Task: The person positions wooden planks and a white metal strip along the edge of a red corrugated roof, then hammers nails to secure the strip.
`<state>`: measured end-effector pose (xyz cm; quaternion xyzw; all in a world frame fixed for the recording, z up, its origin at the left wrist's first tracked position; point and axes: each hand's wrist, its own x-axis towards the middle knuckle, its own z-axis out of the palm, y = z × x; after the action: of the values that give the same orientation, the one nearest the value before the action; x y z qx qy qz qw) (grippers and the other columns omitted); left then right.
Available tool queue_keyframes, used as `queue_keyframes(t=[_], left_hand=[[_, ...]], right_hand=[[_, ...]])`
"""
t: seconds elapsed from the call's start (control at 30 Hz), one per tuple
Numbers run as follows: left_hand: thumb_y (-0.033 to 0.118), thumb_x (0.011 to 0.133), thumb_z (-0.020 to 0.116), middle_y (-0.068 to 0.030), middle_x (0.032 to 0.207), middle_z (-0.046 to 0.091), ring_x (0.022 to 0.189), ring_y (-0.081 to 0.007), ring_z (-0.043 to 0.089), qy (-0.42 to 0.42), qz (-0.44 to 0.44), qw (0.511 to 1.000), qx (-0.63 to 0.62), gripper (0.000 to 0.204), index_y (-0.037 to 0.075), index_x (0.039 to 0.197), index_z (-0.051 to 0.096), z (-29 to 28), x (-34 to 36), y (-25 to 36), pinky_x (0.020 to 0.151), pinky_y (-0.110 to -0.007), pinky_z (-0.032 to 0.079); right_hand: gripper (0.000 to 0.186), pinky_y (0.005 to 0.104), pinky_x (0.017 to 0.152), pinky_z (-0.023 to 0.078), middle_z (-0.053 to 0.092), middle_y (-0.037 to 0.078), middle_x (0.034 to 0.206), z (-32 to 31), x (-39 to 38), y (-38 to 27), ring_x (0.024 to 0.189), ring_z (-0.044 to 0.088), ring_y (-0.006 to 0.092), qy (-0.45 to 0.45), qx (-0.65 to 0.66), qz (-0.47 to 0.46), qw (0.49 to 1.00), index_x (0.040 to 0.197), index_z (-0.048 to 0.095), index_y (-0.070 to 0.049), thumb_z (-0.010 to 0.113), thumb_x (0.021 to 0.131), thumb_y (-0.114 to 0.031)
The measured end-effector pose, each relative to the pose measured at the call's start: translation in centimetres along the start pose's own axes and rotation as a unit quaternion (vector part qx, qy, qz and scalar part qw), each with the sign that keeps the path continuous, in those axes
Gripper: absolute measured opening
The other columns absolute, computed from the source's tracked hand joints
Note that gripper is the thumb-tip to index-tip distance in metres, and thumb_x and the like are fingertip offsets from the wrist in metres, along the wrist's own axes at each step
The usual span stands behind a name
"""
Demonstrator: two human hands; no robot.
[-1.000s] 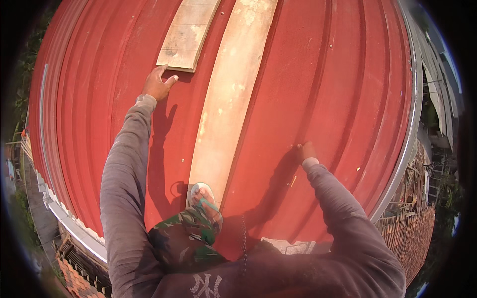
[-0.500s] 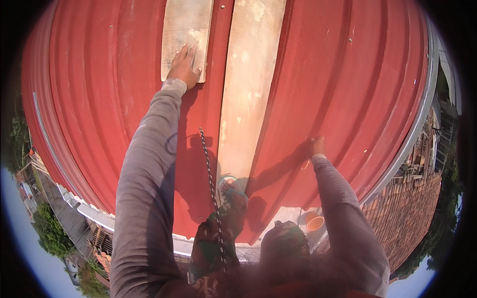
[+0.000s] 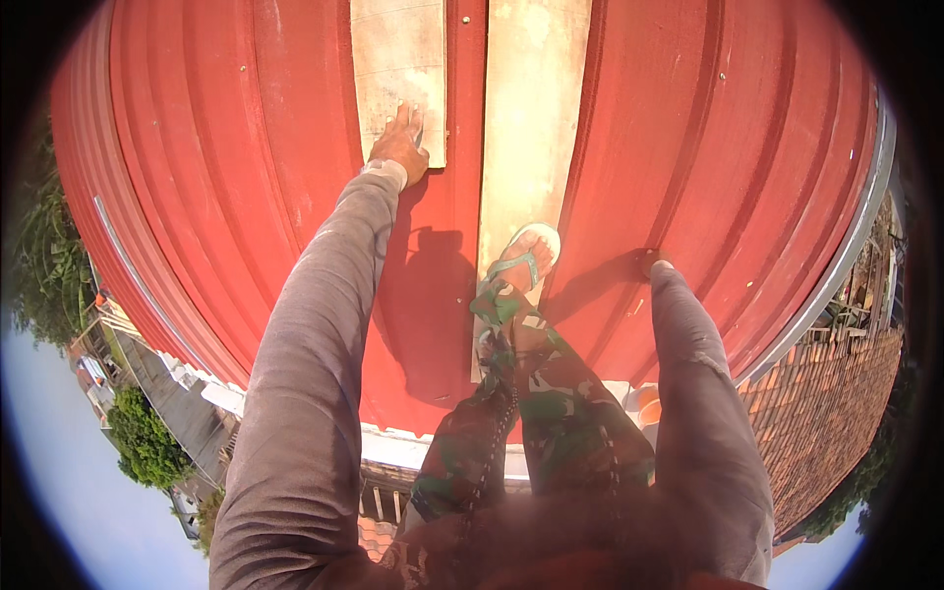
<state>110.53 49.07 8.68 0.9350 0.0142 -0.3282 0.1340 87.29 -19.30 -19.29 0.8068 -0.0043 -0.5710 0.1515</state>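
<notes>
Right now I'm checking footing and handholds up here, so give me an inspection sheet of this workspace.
Surface: red corrugated metal roof, sloped, screw heads showing.
Job's things: short pale board and long pale plank lying side by side on the roof.
Clutter: nothing seen.
Grips: left hand flat on the short board's lower end; right hand mostly hidden by its sleeve, pressed on bare roof, holding nothing that shows.
Cables: a chain hangs by the camouflage trousers.
Surroundings: sandalled foot on the plank; roof edge; tiled roof, trees and buildings far below.
</notes>
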Motion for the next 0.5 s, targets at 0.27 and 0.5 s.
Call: queue_keyframes(t=[0.27,0.5], left_hand=[[0.016,0.100,0.060,-0.0126,0.178,0.015,0.158,-0.0378,0.032,-0.030,-0.067,0.994,0.075,0.079,0.015,0.170,0.024,-2.9,-2.8,-1.3,0.128,-0.045,0.034],[0.013,0.098,0.061,-0.0172,0.173,0.026,0.154,-0.0380,0.037,0.033,-0.045,0.998,-0.012,0.068,0.010,0.163,0.042,-6.4,1.6,1.6,0.130,-0.044,0.032]], right_hand=[[0.081,0.0526,0.118,0.046,0.042,0.023,0.163,-22.6,-18.6,-18.1,0.144,0.049,0.0466,0.188,0.549,0.365,0.728,0.164,0.031,-0.008,0.075,0.097,-0.024],[0.100,0.0519,0.132,0.025,0.020,0.027,0.174,-56.1,-25.5,-20.7,0.162,0.017,0.0454,0.514,0.241,-0.181,0.803,0.168,0.025,-0.008,0.085,0.089,-0.022]])
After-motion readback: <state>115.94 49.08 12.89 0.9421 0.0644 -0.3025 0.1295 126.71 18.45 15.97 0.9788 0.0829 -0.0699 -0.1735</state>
